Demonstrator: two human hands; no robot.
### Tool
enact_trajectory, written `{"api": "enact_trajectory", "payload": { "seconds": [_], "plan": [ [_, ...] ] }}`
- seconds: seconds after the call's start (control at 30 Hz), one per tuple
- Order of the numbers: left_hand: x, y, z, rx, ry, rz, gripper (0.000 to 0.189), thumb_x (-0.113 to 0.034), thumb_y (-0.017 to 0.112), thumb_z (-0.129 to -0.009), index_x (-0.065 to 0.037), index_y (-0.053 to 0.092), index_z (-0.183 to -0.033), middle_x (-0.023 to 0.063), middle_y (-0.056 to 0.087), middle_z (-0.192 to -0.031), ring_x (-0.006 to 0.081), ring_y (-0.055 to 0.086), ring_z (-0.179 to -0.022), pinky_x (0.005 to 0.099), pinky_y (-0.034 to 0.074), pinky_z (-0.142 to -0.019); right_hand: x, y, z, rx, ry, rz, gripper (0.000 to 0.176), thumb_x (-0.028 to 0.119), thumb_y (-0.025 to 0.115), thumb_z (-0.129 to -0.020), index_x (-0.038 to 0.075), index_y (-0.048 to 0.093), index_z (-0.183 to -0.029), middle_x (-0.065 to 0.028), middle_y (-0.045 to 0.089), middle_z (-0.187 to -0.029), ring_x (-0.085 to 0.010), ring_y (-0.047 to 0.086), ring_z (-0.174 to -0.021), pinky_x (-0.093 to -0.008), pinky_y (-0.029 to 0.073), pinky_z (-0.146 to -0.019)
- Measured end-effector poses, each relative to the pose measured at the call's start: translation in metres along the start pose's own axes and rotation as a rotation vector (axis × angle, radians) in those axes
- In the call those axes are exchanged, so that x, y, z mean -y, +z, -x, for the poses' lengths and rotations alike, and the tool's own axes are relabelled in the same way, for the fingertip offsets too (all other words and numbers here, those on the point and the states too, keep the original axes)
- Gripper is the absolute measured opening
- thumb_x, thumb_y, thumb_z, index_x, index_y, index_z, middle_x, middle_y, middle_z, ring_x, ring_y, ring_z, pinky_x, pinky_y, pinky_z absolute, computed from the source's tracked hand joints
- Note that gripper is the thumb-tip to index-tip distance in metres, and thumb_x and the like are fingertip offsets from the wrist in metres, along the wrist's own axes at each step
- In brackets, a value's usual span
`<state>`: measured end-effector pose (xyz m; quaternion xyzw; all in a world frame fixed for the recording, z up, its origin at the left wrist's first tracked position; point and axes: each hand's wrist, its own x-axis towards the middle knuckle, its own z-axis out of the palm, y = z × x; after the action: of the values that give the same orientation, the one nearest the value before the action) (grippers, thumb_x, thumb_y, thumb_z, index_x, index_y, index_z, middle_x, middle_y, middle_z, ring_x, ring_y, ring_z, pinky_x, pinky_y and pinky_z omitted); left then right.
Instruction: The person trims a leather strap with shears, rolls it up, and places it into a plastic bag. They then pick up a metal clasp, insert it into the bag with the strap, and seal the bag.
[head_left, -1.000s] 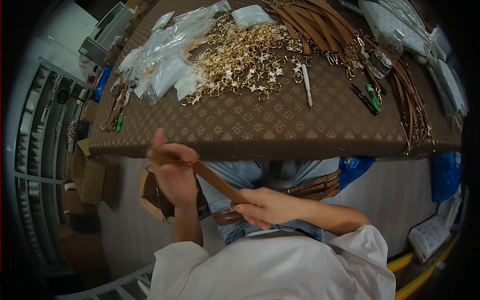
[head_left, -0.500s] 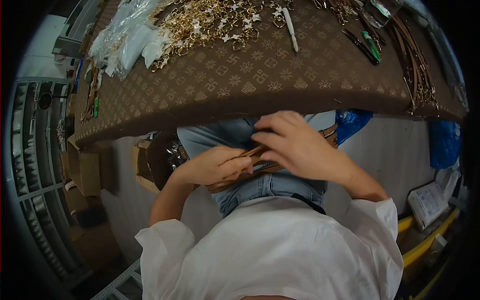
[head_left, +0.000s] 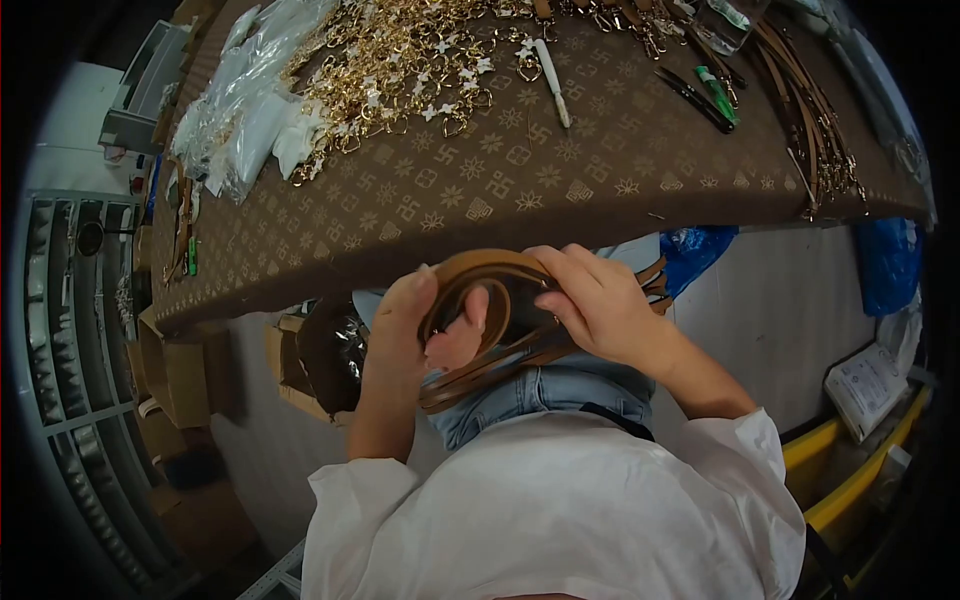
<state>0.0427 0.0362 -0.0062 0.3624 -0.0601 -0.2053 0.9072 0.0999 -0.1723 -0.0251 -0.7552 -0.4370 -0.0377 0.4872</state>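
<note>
A brown leather strap (head_left: 487, 262) is bent into a loose coil above my lap. My left hand (head_left: 402, 318) is closed around the coil's left side, with fingertips showing inside the loop. At the coil's right side, my right hand (head_left: 602, 308) pinches the strap between thumb and fingers. Some small metal glints near the right fingertips, too small to name. More brown straps (head_left: 465, 388) lie across my jeans, under the coil and partly hidden by my hands.
The patterned brown tablecloth (head_left: 420, 205) covers the table ahead. On it are a pile of gold clasps (head_left: 400, 65), plastic bags (head_left: 235, 125), a white pen-like tool (head_left: 551, 85), black tweezers (head_left: 693, 100) and hanging straps (head_left: 812, 120). Cardboard boxes (head_left: 180, 365) stand at left.
The strap has come up from my lap and now forms an open coil. My left hand has turned upright around it, and my right hand has closed on its other side.
</note>
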Motion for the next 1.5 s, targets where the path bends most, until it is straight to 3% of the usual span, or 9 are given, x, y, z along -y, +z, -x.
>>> {"api": "enact_trajectory", "payload": {
  "seconds": [0.17,0.3,0.5,0.57,0.7,0.97,1.1,1.3,1.5],
  "plan": [
    [0.017,0.007,-0.044,0.043,0.324,0.365,0.062,-0.051,0.029,-0.093,0.004,0.042,-0.118,-0.0028,0.037,-0.058,0.0083,0.038,-0.047,0.0223,0.033,-0.047,-0.015,0.014,0.038,0.174,0.024,0.09,0.016,0.012,0.058,-0.083,0.001,0.053,-0.092,-0.0106,0.054,-0.066,-0.0296,0.056,-0.059,-0.0343,0.045,-0.051],
    [0.057,0.015,-0.08,-0.376,0.628,-0.322,0.08,-0.065,0.031,-0.085,0.005,0.039,-0.123,-0.0009,0.04,-0.067,0.0102,0.039,-0.054,0.0255,0.036,-0.055,-0.004,-0.018,0.05,0.469,0.234,-0.225,0.011,0.007,0.06,-0.081,-0.002,0.056,-0.085,-0.0103,0.057,-0.067,-0.0253,0.061,-0.062,-0.0322,0.046,-0.053],
    [0.083,0.013,-0.069,0.125,0.725,-1.544,0.078,-0.067,0.041,-0.079,0.005,0.05,-0.108,0.0049,0.05,-0.067,0.0174,0.049,-0.057,0.0277,0.041,-0.053,0.007,-0.099,0.038,0.285,0.495,-0.282,0.018,0.015,0.066,-0.078,-0.001,0.058,-0.076,-0.0047,0.056,-0.06,-0.0135,0.053,-0.053,-0.0291,0.041,-0.05],
    [0.082,0.011,-0.06,0.211,0.314,-1.585,0.059,-0.053,0.044,-0.087,0.005,0.055,-0.09,0.005,0.048,-0.059,0.0143,0.049,-0.052,0.0271,0.039,-0.048,-0.002,-0.095,0.037,0.243,0.411,-0.145,0.018,0.016,0.066,-0.078,0.0,0.058,-0.076,-0.0042,0.055,-0.061,-0.0135,0.052,-0.054,-0.0282,0.04,-0.05],
    [0.059,0.027,-0.057,0.048,-0.308,-0.714,0.047,-0.038,0.038,-0.093,0.003,0.054,-0.078,0.0033,0.043,-0.045,0.0097,0.039,-0.039,0.0239,0.031,-0.04,-0.034,-0.068,0.031,0.122,0.176,-0.134,0.019,0.019,0.066,-0.078,0.001,0.059,-0.077,-0.0053,0.054,-0.066,-0.0169,0.051,-0.058,-0.0273,0.039,-0.052],
    [0.038,0.003,-0.046,-0.062,-0.067,0.38,0.057,-0.052,0.026,-0.093,-0.004,0.053,-0.076,-0.0053,0.029,-0.041,0.0081,0.025,-0.033,0.0237,0.023,-0.034,-0.064,-0.05,0.054,0.109,0.362,-0.113,0.021,0.014,0.068,-0.074,0.0,0.058,-0.086,-0.0111,0.054,-0.071,-0.0256,0.055,-0.063,-0.0313,0.044,-0.057],
    [0.026,-0.013,-0.053,0.061,0.194,0.483,0.051,-0.043,0.022,-0.096,-0.003,0.05,-0.084,-0.003,0.034,-0.046,0.0078,0.032,-0.035,0.0223,0.028,-0.036,-0.074,-0.047,0.089,-0.24,0.336,0.278,0.029,0.008,0.07,-0.069,0.003,0.056,-0.093,-0.0104,0.054,-0.077,-0.025,0.055,-0.064,-0.031,0.045,-0.056],
    [0.016,-0.011,-0.06,-0.041,0.445,0.478,0.059,-0.053,0.024,-0.093,-0.001,0.052,-0.097,-0.0031,0.039,-0.053,0.0061,0.035,-0.041,0.0205,0.03,-0.039,-0.042,-0.054,0.08,-0.037,0.25,0.466,0.021,0.012,0.067,-0.072,0.005,0.058,-0.09,-0.0093,0.054,-0.076,-0.0252,0.056,-0.061,-0.0317,0.044,-0.052],
    [0.045,0.011,-0.073,-0.364,0.718,-0.352,0.079,-0.065,0.029,-0.085,0.004,0.04,-0.123,0.0025,0.047,-0.074,0.0114,0.046,-0.061,0.0246,0.039,-0.057,0.0,-0.022,0.051,0.415,0.716,-0.751,0.03,0.026,0.043,-0.094,0.002,0.055,-0.081,-0.0046,0.054,-0.056,-0.0122,0.048,-0.047,-0.0243,0.038,-0.046]
  ]
}}
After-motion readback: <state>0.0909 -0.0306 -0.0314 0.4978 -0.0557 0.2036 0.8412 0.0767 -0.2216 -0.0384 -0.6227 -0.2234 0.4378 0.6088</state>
